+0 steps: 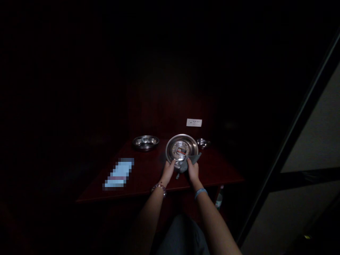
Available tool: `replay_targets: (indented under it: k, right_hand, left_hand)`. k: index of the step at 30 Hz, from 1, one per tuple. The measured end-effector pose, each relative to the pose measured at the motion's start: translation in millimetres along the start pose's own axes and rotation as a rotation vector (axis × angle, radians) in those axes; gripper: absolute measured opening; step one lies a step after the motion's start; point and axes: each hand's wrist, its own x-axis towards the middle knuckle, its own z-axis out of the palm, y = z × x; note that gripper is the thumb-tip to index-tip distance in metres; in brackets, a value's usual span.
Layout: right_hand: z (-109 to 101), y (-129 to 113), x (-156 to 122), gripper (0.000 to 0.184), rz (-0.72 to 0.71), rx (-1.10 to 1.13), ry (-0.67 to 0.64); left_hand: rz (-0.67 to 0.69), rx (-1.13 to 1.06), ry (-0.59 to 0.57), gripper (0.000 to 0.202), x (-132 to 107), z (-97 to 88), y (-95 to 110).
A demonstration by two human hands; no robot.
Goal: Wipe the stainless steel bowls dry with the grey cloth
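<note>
Dark-grey-clad lap [182, 236] sits below round silver metal basin [182, 144], tilted over dark-red tabletop [148, 173], L hand [168, 173] clamped on basin's lower L rim, R hand [193, 171] clamping grey cloth [184, 166] to its lower R (orange-black rectangular sticker [182, 151] inside), w/ round silver metal bowl [145, 143] to basin's L, smaller silver bowl [204, 143] to its R.

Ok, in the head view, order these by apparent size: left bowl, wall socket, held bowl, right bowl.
1. Held bowl
2. Left bowl
3. Right bowl and wall socket: too alike to rank
</note>
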Motion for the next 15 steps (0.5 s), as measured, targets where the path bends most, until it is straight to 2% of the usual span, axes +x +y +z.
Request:
replay_targets:
  k: [4, 15]
  right_hand:
    - [0.4, -1.1, -0.4, 0.045, 0.002, 0.001, -0.006]
    - [0.4, -2.8, -1.1, 0.046, 0.013, -0.028, -0.001]
  left_hand:
    - [-0.066, -0.007, 0.0, 0.024, -0.6, -0.3, 0.9]
    - [-0.066, -0.016, 0.034, 0.025, -1.1, 2.1, 4.7]
